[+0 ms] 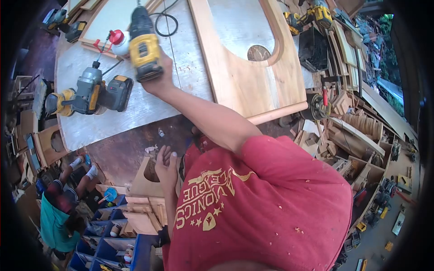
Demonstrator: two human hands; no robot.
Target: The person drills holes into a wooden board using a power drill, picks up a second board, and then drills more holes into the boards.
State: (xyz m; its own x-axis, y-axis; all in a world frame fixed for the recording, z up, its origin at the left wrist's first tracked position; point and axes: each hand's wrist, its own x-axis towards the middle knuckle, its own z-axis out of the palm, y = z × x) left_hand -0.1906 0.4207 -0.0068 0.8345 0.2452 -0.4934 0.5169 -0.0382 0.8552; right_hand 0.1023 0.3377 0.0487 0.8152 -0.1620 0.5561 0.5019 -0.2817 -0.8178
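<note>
Head view: gripped yellow-and-black cordless drill [143,45] in wrapped right hand [158,80] above grey workbench [144,110], back from its near edge. Rested half-curled left hand [166,168], grip unclear, against pale holed wooden box [143,177] below. Seemingly fetched tool; next needed steady carry down.
</note>
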